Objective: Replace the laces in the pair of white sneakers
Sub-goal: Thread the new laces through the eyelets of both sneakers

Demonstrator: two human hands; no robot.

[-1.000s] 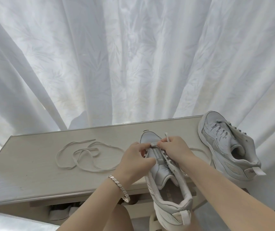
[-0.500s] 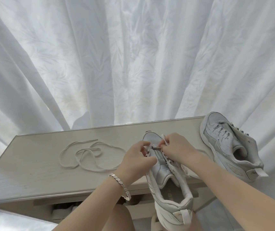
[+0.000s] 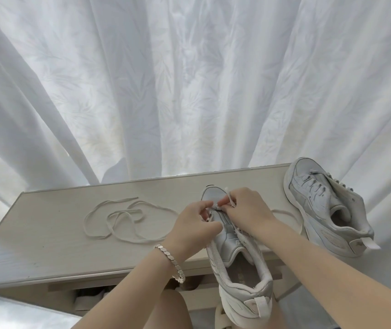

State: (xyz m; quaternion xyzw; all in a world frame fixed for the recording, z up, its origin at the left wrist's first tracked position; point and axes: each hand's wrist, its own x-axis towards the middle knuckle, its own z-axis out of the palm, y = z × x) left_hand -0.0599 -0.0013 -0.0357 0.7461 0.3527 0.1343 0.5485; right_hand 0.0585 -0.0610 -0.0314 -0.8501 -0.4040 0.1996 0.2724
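The hands are close together over the toe end of the sneaker (image 3: pixel 237 264), which lies toe-away across the front edge of the worktop (image 3: pixel 47 233) with its heel hanging over the person's lap. The right hand (image 3: pixel 246 210) pinches the lace (image 3: pixel 229 198) just below its tip, which sticks up past the fingers. The left hand (image 3: pixel 197 224), fingers curled, seems to pinch the eyelet edge opposite. This looks like threading the lowest eyelets. To do it well, keep the left grip firm so the flap stays still, feed the tip straight through, then pull until both ends are even and the lace lies flat, untwisted. The second sneaker (image 3: pixel 327 205), already laced, sits to the right; a loose lace (image 3: pixel 123 219) lies coiled to the left.
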